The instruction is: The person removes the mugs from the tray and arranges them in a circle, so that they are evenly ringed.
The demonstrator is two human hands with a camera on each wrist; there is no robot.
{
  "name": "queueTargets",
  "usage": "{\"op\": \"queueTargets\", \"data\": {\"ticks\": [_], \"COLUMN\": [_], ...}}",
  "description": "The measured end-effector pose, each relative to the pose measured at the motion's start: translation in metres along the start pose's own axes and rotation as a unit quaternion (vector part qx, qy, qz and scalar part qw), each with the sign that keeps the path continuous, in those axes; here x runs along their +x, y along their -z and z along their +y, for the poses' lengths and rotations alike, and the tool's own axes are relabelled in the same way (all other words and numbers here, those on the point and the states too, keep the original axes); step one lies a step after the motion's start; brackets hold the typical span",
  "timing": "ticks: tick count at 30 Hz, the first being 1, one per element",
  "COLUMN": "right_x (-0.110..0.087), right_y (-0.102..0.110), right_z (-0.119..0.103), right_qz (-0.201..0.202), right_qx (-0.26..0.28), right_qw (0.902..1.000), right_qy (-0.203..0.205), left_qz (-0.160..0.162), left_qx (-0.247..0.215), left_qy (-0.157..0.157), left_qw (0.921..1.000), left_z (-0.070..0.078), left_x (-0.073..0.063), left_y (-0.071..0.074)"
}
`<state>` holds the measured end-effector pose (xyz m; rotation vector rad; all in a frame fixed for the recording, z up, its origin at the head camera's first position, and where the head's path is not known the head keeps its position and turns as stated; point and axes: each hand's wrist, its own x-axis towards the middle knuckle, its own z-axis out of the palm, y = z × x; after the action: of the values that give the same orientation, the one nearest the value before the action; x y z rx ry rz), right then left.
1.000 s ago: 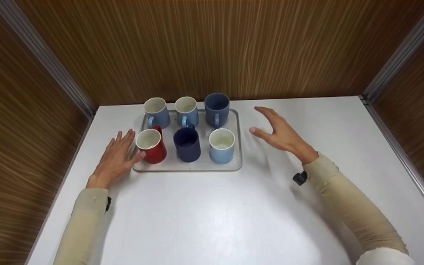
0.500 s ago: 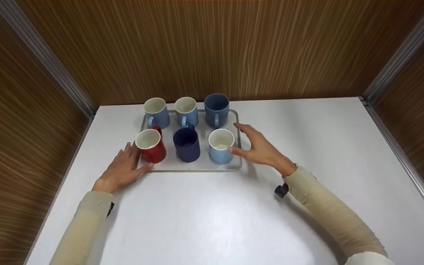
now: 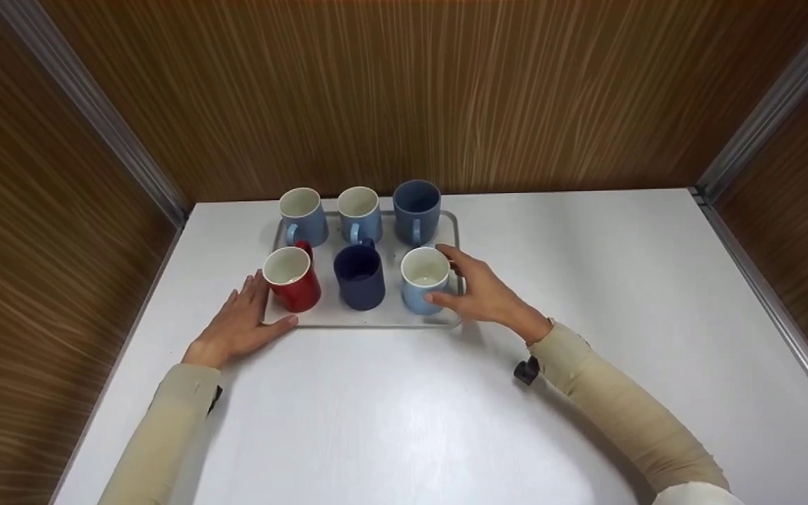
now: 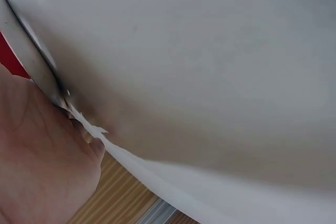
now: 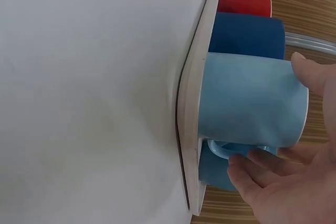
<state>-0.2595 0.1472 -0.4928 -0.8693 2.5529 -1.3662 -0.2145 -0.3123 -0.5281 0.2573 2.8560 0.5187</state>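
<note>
My right hand [image 3: 485, 293] is at the front right light blue mug [image 3: 418, 298], its thumb on the near side and its fingers round the right. In the right wrist view the thumb lies by the rim of this mug [image 5: 252, 98], and the fingers [image 5: 244, 174] are bent beside its handle. A grey tray [image 3: 337, 318] bears the upright mugs. My left hand [image 3: 236, 328] lies along the tray's left edge, thumb stretched along the front corner, close to the red mug [image 3: 300, 291]. The left wrist view shows that palm [image 4: 47, 150] against the tray's rim [image 4: 39, 69].
Between the red and light blue mugs stands a navy mug [image 3: 362, 289]. The back row holds two paler blue mugs, one at left [image 3: 313, 228] and one in the middle [image 3: 370, 226], and a grey-blue mug [image 3: 428, 226] at right. A wood-grain wall [image 3: 404, 98] rises behind the white table [image 3: 376, 407].
My right hand has moved left from beside the tray and closed in round the light blue mug. My left hand has come down and right against the tray's left edge. The mugs stay in place.
</note>
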Motion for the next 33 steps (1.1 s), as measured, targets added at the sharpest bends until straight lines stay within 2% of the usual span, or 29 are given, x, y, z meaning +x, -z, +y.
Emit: {"op": "queueTargets", "data": {"ticks": [4,15,24,33], "right_x": [0.003,0.014,0.012,0.005], "right_y": [-0.006,-0.014,-0.016,-0.004], "right_z": [-0.001,0.0,0.003,-0.002], "right_qz": [0.005,0.048,0.091,0.106], "right_qx": [0.018,0.056,0.068,0.072], "right_qw": [0.9997,0.9973,0.9932,0.9914], "right_qy": [-0.013,0.004,-0.026,-0.029], "left_qz": [-0.001,0.001,-0.001,0.001], "left_qx": [0.0,0.002,0.009,0.015], "left_qy": [0.0,-0.005,-0.007,-0.006], "left_qw": [1.0,1.0,0.9999,0.9999], "left_z": [-0.001,-0.004,-0.001,-0.003], "left_x": [-0.001,-0.002,0.003,-0.002], "left_y": [-0.001,-0.001,-0.003,-0.004]}}
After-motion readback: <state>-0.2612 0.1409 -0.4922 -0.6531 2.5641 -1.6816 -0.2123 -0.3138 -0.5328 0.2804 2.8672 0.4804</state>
